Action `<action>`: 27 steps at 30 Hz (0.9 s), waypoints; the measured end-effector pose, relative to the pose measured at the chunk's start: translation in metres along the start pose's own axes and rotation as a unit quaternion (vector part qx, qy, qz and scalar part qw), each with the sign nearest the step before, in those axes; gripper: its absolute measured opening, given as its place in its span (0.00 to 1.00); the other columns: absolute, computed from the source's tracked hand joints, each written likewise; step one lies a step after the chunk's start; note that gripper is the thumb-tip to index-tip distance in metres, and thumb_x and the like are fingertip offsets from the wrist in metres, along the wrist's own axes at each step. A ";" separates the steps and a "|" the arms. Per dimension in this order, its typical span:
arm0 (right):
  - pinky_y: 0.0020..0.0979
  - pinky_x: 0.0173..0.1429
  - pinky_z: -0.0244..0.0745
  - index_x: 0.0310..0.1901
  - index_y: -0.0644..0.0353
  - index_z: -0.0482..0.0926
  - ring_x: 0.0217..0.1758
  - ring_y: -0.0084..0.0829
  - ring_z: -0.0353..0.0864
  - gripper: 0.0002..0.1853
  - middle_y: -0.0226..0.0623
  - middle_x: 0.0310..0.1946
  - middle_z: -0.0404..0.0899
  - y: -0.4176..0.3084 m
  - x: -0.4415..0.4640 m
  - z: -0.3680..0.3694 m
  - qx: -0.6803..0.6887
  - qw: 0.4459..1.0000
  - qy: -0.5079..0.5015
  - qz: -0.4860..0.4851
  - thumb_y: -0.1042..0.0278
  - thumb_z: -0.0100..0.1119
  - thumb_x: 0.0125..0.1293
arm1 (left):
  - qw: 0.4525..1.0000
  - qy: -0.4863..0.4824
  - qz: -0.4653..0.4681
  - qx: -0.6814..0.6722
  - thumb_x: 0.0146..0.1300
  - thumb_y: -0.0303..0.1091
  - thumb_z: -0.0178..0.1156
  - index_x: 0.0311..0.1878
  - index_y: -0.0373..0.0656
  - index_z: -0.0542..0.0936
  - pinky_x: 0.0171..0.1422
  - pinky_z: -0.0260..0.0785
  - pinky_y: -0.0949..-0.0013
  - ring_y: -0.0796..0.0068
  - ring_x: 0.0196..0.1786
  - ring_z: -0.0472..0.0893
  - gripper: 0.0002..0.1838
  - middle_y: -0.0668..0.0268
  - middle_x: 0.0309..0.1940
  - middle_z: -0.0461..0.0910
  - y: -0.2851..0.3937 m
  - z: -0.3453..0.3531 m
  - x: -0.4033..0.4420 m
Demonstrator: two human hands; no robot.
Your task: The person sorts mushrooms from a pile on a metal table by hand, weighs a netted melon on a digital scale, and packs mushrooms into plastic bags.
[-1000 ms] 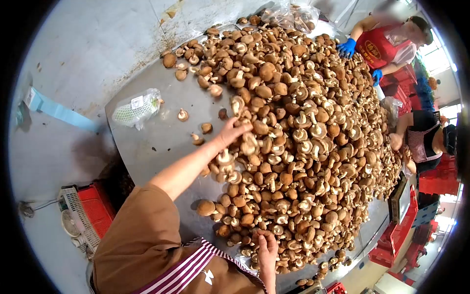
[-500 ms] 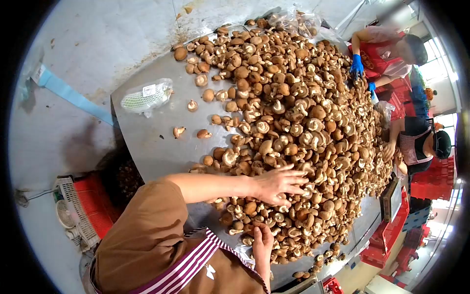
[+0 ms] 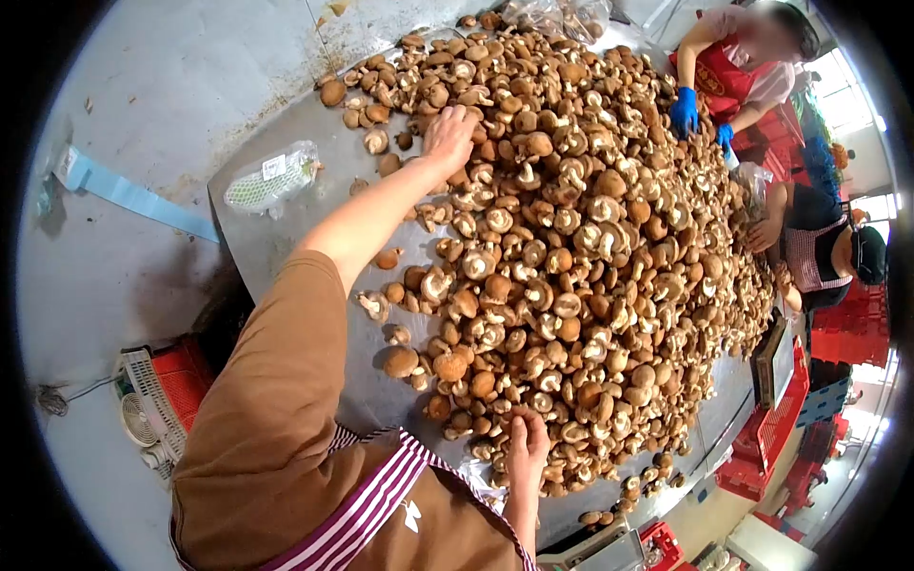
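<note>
A large heap of shiitake mushrooms (image 3: 590,257) with brown caps and pale stems covers most of the metal table (image 3: 276,238). My left hand (image 3: 447,141) reaches across to the far left part of the heap, palm down over the mushrooms. Its fingers are bent and slightly apart, with the tips partly hidden; I see nothing held. Close to my body, my right hand (image 3: 527,447) is at the heap's near edge. Its fingers and thumb are drawn together against the mushrooms, and what lies between them cannot be made out.
A netted, labelled plastic package (image 3: 271,181) lies on the table's left. Across the heap, one person wears blue gloves (image 3: 684,112); another person's bare hand (image 3: 764,233) touches the mushrooms. Red crates (image 3: 762,447) stand at right, and a white fan (image 3: 138,419) is at lower left.
My left hand has swung from the middle of the heap to its far left part. Some mushrooms at the near left edge have shifted. My right hand has stayed near the same spot.
</note>
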State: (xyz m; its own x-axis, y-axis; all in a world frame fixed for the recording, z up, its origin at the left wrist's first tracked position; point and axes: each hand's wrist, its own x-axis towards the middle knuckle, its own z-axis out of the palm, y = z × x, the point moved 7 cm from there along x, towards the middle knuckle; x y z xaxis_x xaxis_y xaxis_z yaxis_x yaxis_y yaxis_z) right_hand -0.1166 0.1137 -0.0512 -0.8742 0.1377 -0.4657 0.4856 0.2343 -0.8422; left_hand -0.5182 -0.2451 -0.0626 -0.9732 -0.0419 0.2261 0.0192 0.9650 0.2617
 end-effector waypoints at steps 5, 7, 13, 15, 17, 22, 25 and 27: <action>0.28 0.49 0.76 0.49 0.66 0.81 0.44 0.26 0.82 0.10 0.37 0.39 0.85 -0.005 -0.013 -0.004 -0.027 0.999 0.008 -0.014 0.72 0.53 0.73 | 0.972 0.075 -0.105 -0.196 0.58 0.32 0.69 0.50 0.38 0.77 0.68 0.67 0.61 0.63 0.61 0.74 0.18 0.60 0.56 0.74 -0.043 -0.031 -0.073; 0.28 0.50 0.77 0.49 0.65 0.81 0.45 0.27 0.82 0.10 0.38 0.40 0.85 0.002 -0.019 -0.004 -0.053 0.998 -0.006 -0.016 0.72 0.52 0.72 | 0.951 0.128 -0.098 -0.265 0.56 0.31 0.70 0.46 0.37 0.77 0.64 0.70 0.64 0.65 0.59 0.77 0.16 0.59 0.56 0.75 -0.072 -0.060 -0.120; 0.25 0.48 0.77 0.52 0.67 0.80 0.41 0.21 0.81 0.11 0.34 0.40 0.84 -0.009 -0.024 0.023 -0.082 0.993 -0.069 -0.049 0.73 0.52 0.74 | 0.857 0.037 -0.264 -0.442 0.59 0.32 0.69 0.49 0.39 0.77 0.57 0.74 0.62 0.66 0.52 0.82 0.17 0.57 0.51 0.79 -0.171 -0.079 -0.250; 0.25 0.47 0.77 0.51 0.67 0.79 0.40 0.22 0.81 0.10 0.34 0.39 0.84 0.002 -0.019 0.034 -0.129 0.981 -0.081 -0.119 0.74 0.52 0.74 | 0.716 0.063 -0.309 -0.623 0.65 0.35 0.62 0.56 0.41 0.75 0.54 0.75 0.63 0.67 0.50 0.81 0.17 0.59 0.48 0.81 -0.142 -0.100 -0.257; 0.25 0.43 0.76 0.51 0.65 0.80 0.36 0.21 0.79 0.10 0.33 0.37 0.83 -0.017 -0.019 0.045 -0.138 0.973 -0.094 -0.156 0.72 0.53 0.74 | 0.647 -0.004 -0.316 -0.694 0.67 0.38 0.60 0.54 0.41 0.75 0.52 0.75 0.63 0.67 0.49 0.81 0.16 0.59 0.48 0.81 -0.103 -0.092 -0.240; 0.33 0.47 0.76 0.47 0.66 0.81 0.41 0.35 0.83 0.09 0.43 0.38 0.83 -0.039 -0.027 0.046 -0.088 0.986 -0.077 -0.118 0.71 0.56 0.72 | 0.662 -0.219 -0.310 -0.646 0.69 0.47 0.60 0.56 0.42 0.78 0.50 0.74 0.65 0.72 0.45 0.81 0.21 0.63 0.46 0.81 0.028 -0.026 -0.162; 0.32 0.46 0.77 0.49 0.64 0.82 0.40 0.34 0.83 0.10 0.43 0.39 0.83 -0.033 -0.033 0.036 -0.079 0.991 -0.064 -0.084 0.71 0.55 0.72 | 0.861 -0.157 -0.118 -0.469 0.66 0.48 0.63 0.53 0.42 0.80 0.52 0.74 0.62 0.69 0.48 0.82 0.21 0.65 0.46 0.82 0.109 -0.011 -0.090; 0.32 0.47 0.77 0.49 0.64 0.82 0.40 0.33 0.83 0.10 0.42 0.40 0.83 -0.028 -0.038 0.030 -0.040 0.997 -0.052 -0.045 0.71 0.55 0.72 | 0.934 -0.101 -0.066 -0.336 0.62 0.47 0.66 0.52 0.44 0.81 0.53 0.74 0.59 0.63 0.50 0.82 0.21 0.63 0.47 0.82 0.141 0.009 -0.056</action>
State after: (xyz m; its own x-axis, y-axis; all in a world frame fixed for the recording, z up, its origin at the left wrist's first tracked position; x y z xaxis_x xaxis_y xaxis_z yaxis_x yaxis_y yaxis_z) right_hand -0.0973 0.0732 -0.0177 -0.9081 0.0140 -0.4186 0.4011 0.3171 -0.8594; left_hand -0.4627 -0.1048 -0.0468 -0.9994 -0.0334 -0.0133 -0.0301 0.5716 0.8200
